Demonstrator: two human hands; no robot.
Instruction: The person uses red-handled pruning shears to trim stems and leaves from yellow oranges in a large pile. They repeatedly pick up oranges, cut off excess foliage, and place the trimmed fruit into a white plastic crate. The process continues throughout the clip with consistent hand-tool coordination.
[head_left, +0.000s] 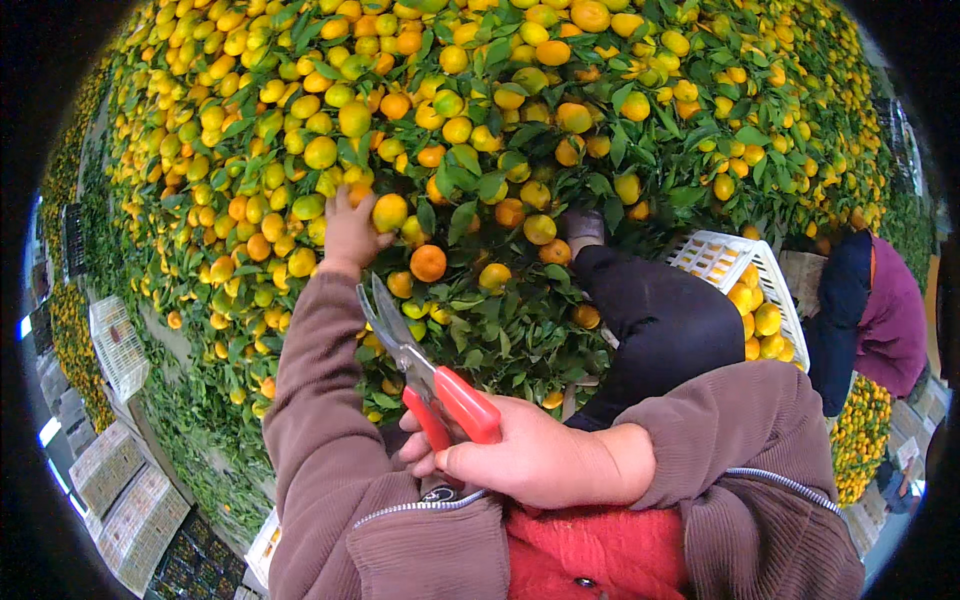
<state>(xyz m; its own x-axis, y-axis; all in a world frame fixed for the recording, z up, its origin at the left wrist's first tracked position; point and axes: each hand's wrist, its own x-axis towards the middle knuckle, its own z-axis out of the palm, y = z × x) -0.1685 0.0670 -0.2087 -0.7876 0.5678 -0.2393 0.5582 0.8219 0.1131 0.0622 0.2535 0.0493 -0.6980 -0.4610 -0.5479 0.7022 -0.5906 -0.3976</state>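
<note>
My right hand (517, 450) holds pruning shears (420, 367) with red handles, in front of my chest. Their metal blades point up and to the left, with the tips slightly apart. Stretched out into a big heap of mandarins (320, 152), my left hand (351, 234) has its fingers against an orange mandarin (358, 193). Its fingertips are partly hidden, so a firm hold cannot be made out. A yellow mandarin (390, 213) lies just right of that hand. Below it is a deeper orange mandarin (428, 263). Green leaves and stems are mixed through the fruit.
By my bent knee (667, 322) stands a white plastic crate (780, 300) with mandarins inside. Another person (892, 315) in purple bends over beyond it. A white crate (118, 346) sits at the left, with stacked crates (142, 525) lower down. Cut leaves (487, 345) lie before me.
</note>
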